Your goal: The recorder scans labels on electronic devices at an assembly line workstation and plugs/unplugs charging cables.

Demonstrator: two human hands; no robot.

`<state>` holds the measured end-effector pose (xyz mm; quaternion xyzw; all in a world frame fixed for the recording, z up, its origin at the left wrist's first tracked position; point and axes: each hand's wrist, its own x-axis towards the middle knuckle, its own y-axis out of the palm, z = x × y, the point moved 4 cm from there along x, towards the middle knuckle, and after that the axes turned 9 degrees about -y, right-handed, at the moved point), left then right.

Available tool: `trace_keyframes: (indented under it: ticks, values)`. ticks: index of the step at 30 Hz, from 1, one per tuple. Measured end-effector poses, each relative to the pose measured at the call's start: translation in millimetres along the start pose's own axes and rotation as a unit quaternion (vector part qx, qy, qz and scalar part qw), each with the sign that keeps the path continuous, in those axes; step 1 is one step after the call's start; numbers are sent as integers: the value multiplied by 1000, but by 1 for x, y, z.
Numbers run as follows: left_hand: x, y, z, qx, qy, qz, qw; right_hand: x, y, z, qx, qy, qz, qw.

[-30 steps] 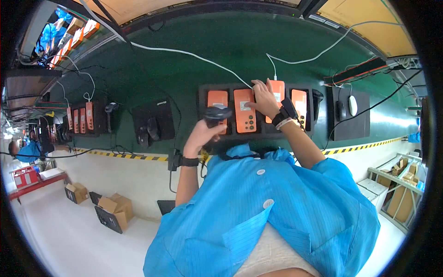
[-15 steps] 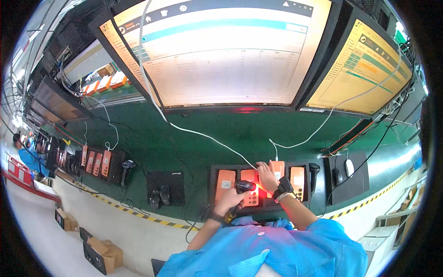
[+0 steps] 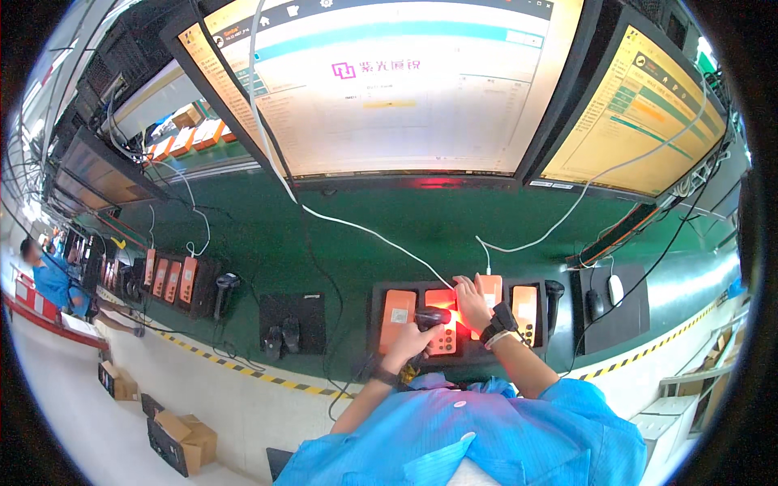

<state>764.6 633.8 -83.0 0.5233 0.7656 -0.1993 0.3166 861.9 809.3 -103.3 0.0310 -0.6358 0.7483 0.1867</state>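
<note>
My left hand (image 3: 405,343) is wrapped round a black barcode scanner (image 3: 432,317). Its red light falls on an orange handheld device with round buttons (image 3: 442,343), second from left in a black tray (image 3: 421,286). At that device's top edge, the fingers of my right hand (image 3: 472,304) close on the end of a white cable (image 3: 381,245); the plug is hidden. Beside this hand lies another orange device (image 3: 489,285) with its own white cable. Two more stand at the tray's ends, a left orange device (image 3: 397,317) and a right orange device (image 3: 524,306).
A large monitor (image 3: 389,138) and a side monitor (image 3: 640,121) stand behind the green bench. A second scanner (image 3: 554,300) is right of the tray, beside two mice on a black mat (image 3: 628,324). Leftward are another mat (image 3: 284,312), more orange devices (image 3: 172,279) and a person (image 3: 53,279).
On the large monitor a pop-up with a purple logo has appeared over the list. The scanner and both hands stay almost in place. The person at far left has shifted slightly.
</note>
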Motion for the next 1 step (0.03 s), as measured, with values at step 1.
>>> trace_keyframes:
  ticks: [1]
  values:
    - [0, -1, 0, 7, 13, -6, 1000, 1, 2, -1, -5, 5, 8, 1000]
